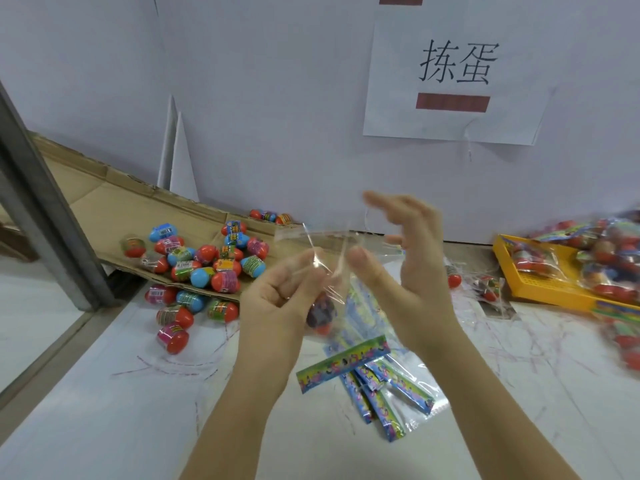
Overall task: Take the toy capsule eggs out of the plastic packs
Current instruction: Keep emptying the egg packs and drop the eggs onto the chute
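Our left grip [277, 292] pinches the clear pack [329, 242] holding one egg [322, 315]; our right grip [412, 265] spreads wide, thumb on it.

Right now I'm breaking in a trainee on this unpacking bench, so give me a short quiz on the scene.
1. True or false: the held pack has an egg inside.
2. Where do the loose eggs lie? A. in a bucket B. on and beside the cardboard C. on a shelf
3. Which hand grips the pack around the egg?

Key: 1. True. 2. B. 3. The left hand.
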